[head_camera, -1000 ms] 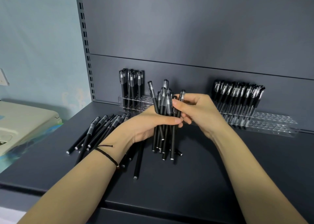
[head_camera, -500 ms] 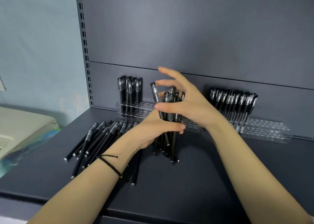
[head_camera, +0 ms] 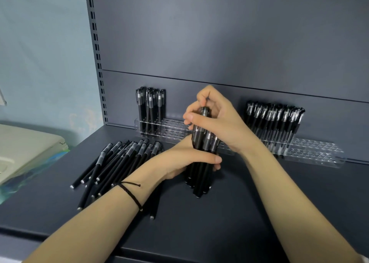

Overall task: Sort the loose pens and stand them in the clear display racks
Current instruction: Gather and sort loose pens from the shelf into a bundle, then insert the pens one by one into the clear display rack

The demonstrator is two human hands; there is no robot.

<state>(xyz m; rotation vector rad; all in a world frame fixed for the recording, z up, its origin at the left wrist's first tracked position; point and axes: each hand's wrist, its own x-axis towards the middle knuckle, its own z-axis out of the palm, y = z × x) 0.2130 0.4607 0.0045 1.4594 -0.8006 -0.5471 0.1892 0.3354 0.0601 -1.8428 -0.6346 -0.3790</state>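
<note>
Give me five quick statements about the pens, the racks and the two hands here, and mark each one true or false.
1. The left hand grips an upright bundle of black pens. True.
2. The right hand lies flat on the dark shelf. False: it pinches the top of one pen in the bundle.
3. The clear plastic rack on the left is full. False: only its left end holds pens.
4. Loose black pens lie flat left of the bundle. True.
5. The clear plastic rack on the right is empty. False: its left part holds many pens.
</note>
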